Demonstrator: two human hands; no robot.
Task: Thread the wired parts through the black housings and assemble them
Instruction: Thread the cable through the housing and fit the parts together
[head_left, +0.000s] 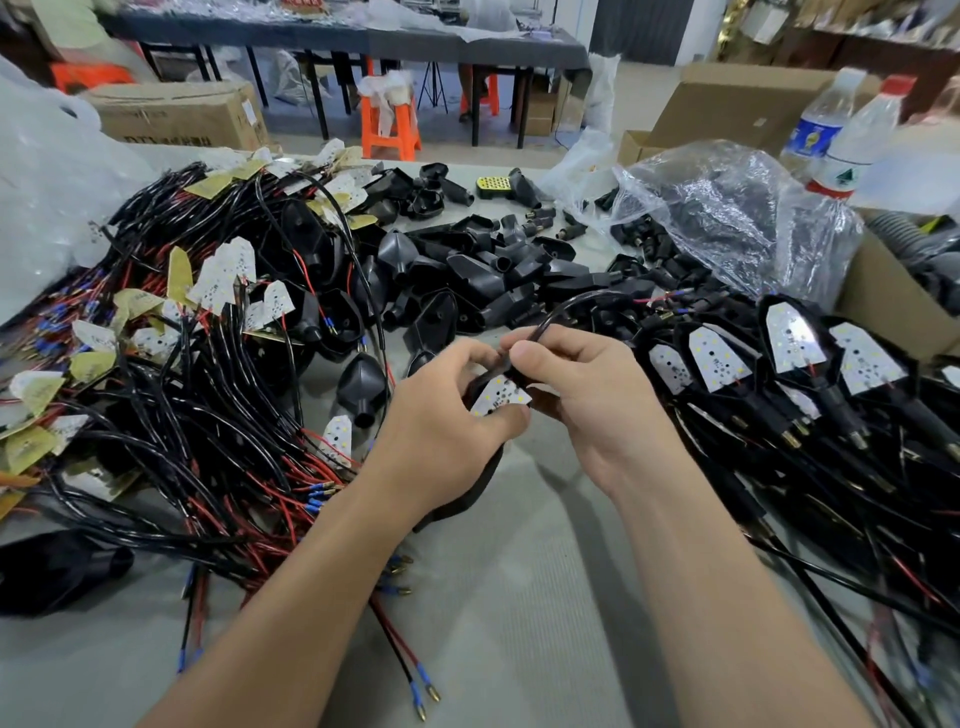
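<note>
My left hand (441, 421) grips a black housing (470, 488) with a white LED board (500, 396) sitting at its open face. Its thumb rests just below the board. My right hand (587, 395) pinches the black wire (566, 306) that leaves the housing and arcs up and to the right. Most of the housing is hidden behind my left hand. A heap of wired LED boards (208, 374) lies to the left. Empty black housings (467, 270) are piled behind my hands. Assembled units (795, 374) lie in rows at the right.
A clear plastic bag of small black parts (727, 218) sits at the back right beside two water bottles (841, 140) and a cardboard box (893, 306). Loose red and black leads (410, 670) trail over the grey table near my left forearm. An orange stool (389, 124) stands beyond the table.
</note>
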